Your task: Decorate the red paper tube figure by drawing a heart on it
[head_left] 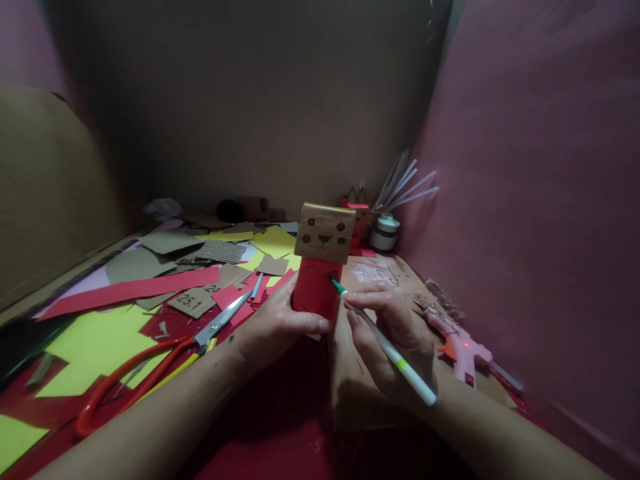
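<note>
My left hand (287, 317) is wrapped round a red paper tube figure (315, 290) from its left side, thumb across the lower front. A square cardboard face (325, 233) with drawn eyes, nose and mouth tops the tube. Dark curved lines are drawn on the red front below it. Between the thumb and fingers of my right hand (385, 333) is a white marker pen (395, 357) with a green tip end. Its tip meets or nearly meets the right side of the red tube. The far side of the tube is hidden.
Red-handled scissors (195, 343) lie at left among yellow paper (100, 347) and cardboard scraps (193, 300). A cardboard box (360, 393) stands under my right hand. Further right lies a pink glue gun (463, 347); behind are a white jar (385, 232) and glue sticks (413, 190).
</note>
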